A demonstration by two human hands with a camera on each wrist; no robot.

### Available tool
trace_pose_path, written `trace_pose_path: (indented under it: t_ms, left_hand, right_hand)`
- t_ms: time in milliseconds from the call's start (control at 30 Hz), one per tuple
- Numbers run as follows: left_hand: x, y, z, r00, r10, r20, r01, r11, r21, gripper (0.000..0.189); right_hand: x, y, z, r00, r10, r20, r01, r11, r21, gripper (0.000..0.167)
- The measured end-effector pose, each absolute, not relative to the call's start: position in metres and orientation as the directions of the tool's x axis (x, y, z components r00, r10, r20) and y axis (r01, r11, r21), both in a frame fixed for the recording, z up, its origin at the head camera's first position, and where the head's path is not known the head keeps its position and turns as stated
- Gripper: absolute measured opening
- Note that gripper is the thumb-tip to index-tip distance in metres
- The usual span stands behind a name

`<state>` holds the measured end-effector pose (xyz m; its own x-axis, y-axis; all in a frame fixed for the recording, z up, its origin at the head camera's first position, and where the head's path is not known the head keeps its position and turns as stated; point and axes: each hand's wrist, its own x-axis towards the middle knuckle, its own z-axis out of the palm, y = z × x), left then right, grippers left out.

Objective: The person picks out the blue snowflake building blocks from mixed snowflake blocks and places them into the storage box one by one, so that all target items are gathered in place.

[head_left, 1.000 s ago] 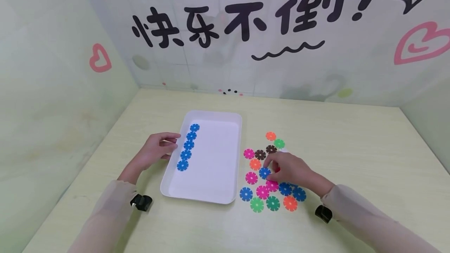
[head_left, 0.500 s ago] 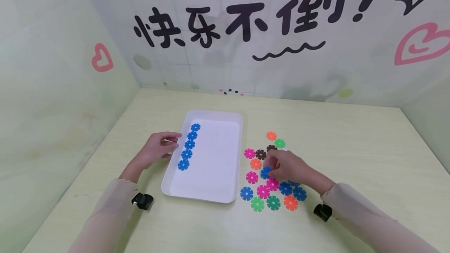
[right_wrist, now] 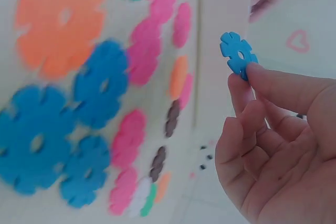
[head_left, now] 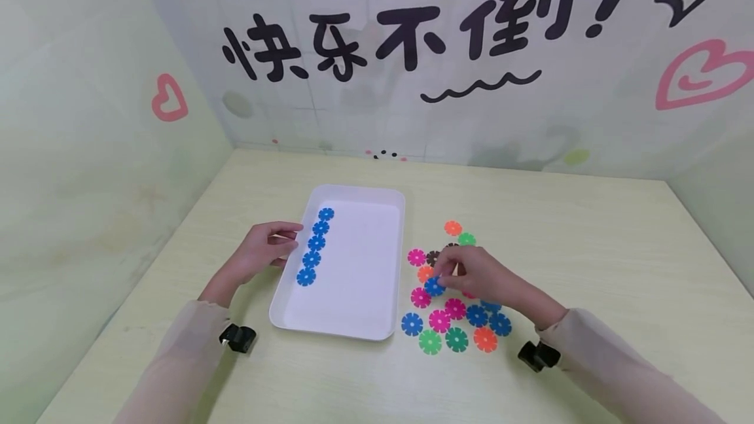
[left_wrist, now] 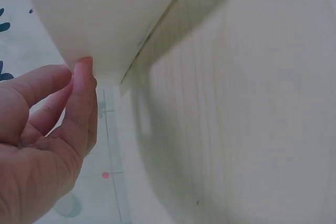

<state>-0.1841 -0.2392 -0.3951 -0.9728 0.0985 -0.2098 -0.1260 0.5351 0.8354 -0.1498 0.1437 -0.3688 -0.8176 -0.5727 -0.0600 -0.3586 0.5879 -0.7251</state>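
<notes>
In the head view my left hand (head_left: 265,247) holds the left rim of a white tray (head_left: 353,306). The left wrist view shows its fingertips at the edge of the tray wall (left_wrist: 100,19). Inside the tray, a column of several blue snowflake discs (head_left: 316,243) lies along the left side. My right hand (head_left: 480,273) pinches one blue snowflake disc (right_wrist: 236,51) between thumb and finger, raised above the loose pieces right of the tray. The right wrist view shows this disc tilted, its lower edge covered by the thumb.
Loose snowflake discs lie on the table right of the tray: pink (head_left: 439,320), orange (head_left: 485,339), green (head_left: 430,341), brown (head_left: 432,258) and blue (head_left: 501,324). A printed wall (head_left: 365,116) closes the back of the table.
My right hand has picked a blue snowflake disc off the table and moved slightly left and up with it. The left hand stays at the tray rim.
</notes>
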Motion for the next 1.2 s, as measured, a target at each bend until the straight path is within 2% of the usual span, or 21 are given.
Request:
trace_pose_path:
  t_ms: [167, 367, 733, 933, 1033, 1200]
  left_hand:
    - [-0.184, -0.239, -0.395, -0.972, 0.102, -0.212, -0.127, 0.532, 0.837, 0.038]
    - [-0.185, -0.239, -0.396, -0.971, 0.106, -0.216, -0.129, 0.529, 0.839, 0.039]
    - [-0.185, -0.239, -0.395, -0.969, 0.096, -0.228, -0.144, 0.532, 0.835, 0.038]
    - [-0.183, -0.238, -0.393, -0.967, 0.102, -0.233, -0.145, 0.533, 0.834, 0.038]
    - [-0.183, -0.239, -0.392, -0.968, 0.11, -0.225, -0.134, 0.533, 0.836, 0.039]
    - [-0.184, -0.24, -0.391, -0.967, 0.129, -0.221, -0.123, 0.526, 0.841, 0.039]
  right_hand:
    - [-0.142, 0.123, -0.357, -0.776, -0.631, -0.016, -0.41, 0.523, -0.747, 0.012]
    - [-0.142, 0.087, -0.344, -0.734, -0.674, -0.081, -0.402, 0.528, -0.748, 0.009]
    - [-0.191, 0.021, -0.332, -0.602, -0.775, -0.192, -0.516, 0.562, -0.647, 0.005]
    - [-0.211, -0.008, -0.325, -0.549, -0.78, -0.299, -0.515, 0.598, -0.614, 0.003]
    - [-0.217, -0.02, -0.324, -0.529, -0.78, -0.334, -0.523, 0.61, -0.595, 0.004]
    - [-0.223, -0.034, -0.329, -0.538, -0.738, -0.408, -0.491, 0.667, -0.56, 0.008]
